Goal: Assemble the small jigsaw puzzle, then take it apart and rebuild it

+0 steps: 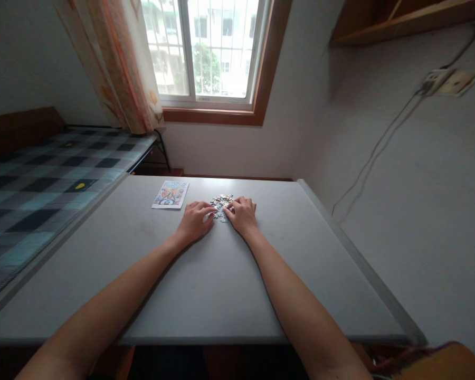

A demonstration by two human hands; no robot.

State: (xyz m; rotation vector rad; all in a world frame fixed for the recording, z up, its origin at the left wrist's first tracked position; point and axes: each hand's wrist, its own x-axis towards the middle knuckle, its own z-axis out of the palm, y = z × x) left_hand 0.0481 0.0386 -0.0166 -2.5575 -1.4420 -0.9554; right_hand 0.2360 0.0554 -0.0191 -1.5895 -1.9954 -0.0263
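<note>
Stretching toward the window (pixel 206 58), the pale table (pixel 229 295) takes up most of the space here, with a checked bed (pixel 63 182) along its left side. Two bare arms (pixel 138 272) reach across it from the near edge, drawing closer together as they go, and end at a small heap (pixel 220 201) near the far side. What matters is how that heap lies: it sits between the hands, just right of the left hand's (pixel 196 221) fingertips and just left of the right hand's (pixel 243 214) thumb, spreading a little past both toward the window. Both hands are at its rim; the right seems to overlap it more, though neither is clearly nearer. The left is half curled, thumb and forefinger close together with a narrow gap; the right is bent inward, its thumb near its fingers. Whether either pinches anything I can't tell from here. A printed sheet (pixel 170 195), crowded with colour, lies flat beyond the left hand and to its left, apart from the heap. The heap itself is loose and roughly round, with no clear long axis: tiny knobbed jigsaw pieces (pixel 224 219), whitish, pale blue and some darker, too small to make out singly.
</note>
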